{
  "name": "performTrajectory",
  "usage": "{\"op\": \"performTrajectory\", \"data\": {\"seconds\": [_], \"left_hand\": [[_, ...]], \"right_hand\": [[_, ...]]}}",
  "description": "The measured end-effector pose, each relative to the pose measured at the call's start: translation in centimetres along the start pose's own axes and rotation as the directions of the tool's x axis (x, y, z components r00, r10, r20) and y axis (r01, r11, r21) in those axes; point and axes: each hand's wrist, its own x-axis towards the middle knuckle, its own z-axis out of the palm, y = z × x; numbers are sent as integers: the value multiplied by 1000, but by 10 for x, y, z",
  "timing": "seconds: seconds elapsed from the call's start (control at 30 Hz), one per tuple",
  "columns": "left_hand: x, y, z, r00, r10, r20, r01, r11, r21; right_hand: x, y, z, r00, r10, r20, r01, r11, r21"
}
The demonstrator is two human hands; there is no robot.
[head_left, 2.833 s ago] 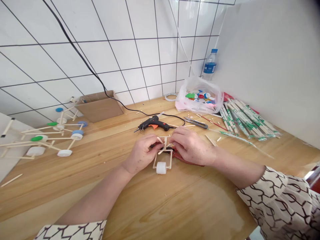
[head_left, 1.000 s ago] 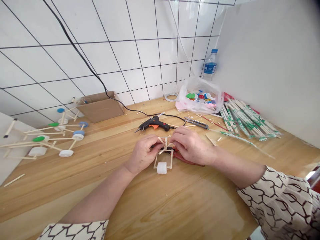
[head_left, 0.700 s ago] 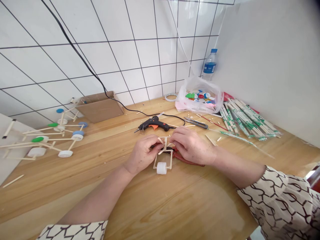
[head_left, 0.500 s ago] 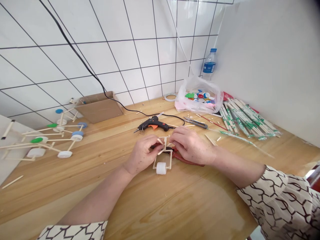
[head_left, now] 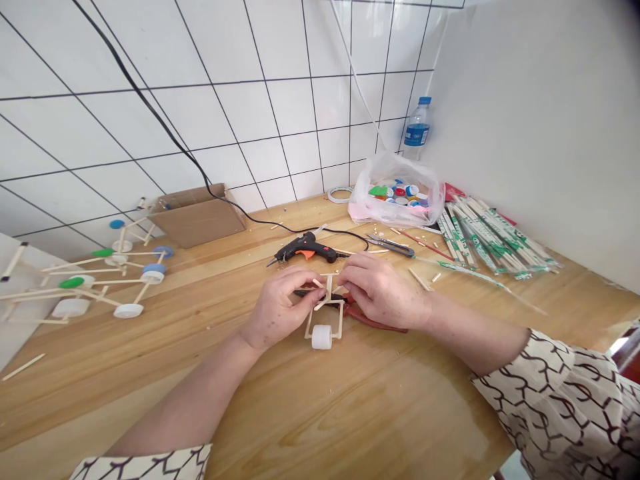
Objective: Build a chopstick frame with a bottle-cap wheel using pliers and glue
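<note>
The left hand (head_left: 280, 307) is grasping: thumb and forefinger pinch the near-left part of a small frame of pale, squared wooden sticks (head_left: 341, 321). The right hand (head_left: 383, 287) has its fingertips drawn together at the frame's opposite side and appears to grip it; the exact contact is hidden by the fingers. The frame lies between the two hands, with a white plastic cylinder (head_left: 321, 337) at its end nearest the wearer. Red-handled pliers with dark metal jaws (head_left: 373, 320) lie under the right hand and frame, their nose pointing toward the left hand.

Good practice, in the inspector's judgement: press the crossing sticks squarely together, use light, equal pressure from both sides, and keep the wrists low. The pliers beneath could tilt the frame, so a flat bench contact is preferable.

Markings: beyond the right hand, a clear plastic bottle with a blue cap (head_left: 417, 133) bears a blue label with white lettering and a ringed emblem; the brand is not legible. To the right hand's far right, paired wooden sticks in clear sleeves (head_left: 487, 233) carry green printing, too small to read. No lettering can be made out on the black glue gun with an orange trigger (head_left: 307, 248), just beyond both hands.
</note>
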Motion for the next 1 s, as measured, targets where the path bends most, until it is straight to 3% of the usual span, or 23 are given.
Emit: {"op": "performTrajectory", "data": {"seconds": [0.23,1.0], "left_hand": [[2,3,-1,999,43,-10,-44,999,-11],[2,5,-2,999,-28,34,27,999,29]], "right_hand": [[-1,-1,-1,1000,10,9,-10,1000,8],[0,0,0,1000,4,14,-4,1000,2]]}}
